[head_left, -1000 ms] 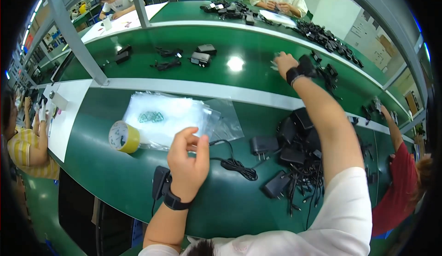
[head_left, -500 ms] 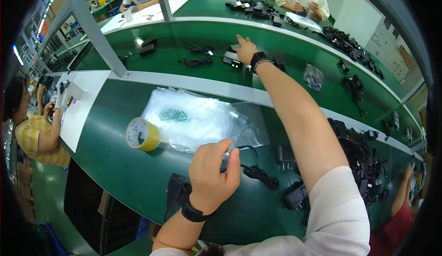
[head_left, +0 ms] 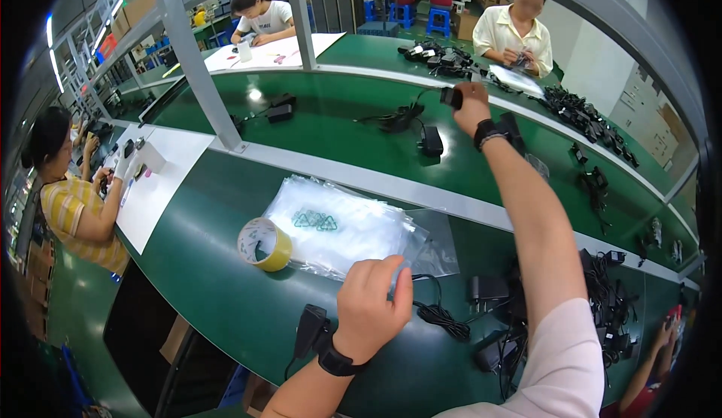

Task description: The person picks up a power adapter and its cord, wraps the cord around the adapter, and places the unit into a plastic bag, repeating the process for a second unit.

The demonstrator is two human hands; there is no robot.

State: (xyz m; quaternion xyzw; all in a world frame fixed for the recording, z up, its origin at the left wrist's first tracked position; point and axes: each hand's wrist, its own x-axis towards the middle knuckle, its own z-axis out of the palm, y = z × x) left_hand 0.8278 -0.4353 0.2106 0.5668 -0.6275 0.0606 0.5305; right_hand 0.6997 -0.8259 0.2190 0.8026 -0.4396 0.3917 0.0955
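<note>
My right hand [head_left: 472, 108] is stretched out over the far green surface, its fingers closed round a black power adapter [head_left: 450, 97]. A cord trails left from there toward a bundle of black cable [head_left: 398, 118]. Another black adapter [head_left: 430, 141] is just below. My left hand [head_left: 374, 297] is curled over the near table, thumb facing the fingers; what it holds, if anything, is hidden. Beside it runs a coiled black cord [head_left: 442, 320]. A black adapter [head_left: 310, 326] is by my left wrist. Clear plastic bags [head_left: 350, 226] with green printed marks lie beyond that hand.
A roll of yellow tape [head_left: 277, 249] stands at the bags' left edge. Black adapters [head_left: 489, 291] and a tangled cable heap [head_left: 602, 297] lie right. A grey rail [head_left: 346, 179] and upright post [head_left: 192, 64] divide the surfaces. Several people work around.
My right hand has lifted a black adapter off the far surface, and its cord trails behind. The whole view has shifted, and my left hand keeps much the same pose beside the bags.
</note>
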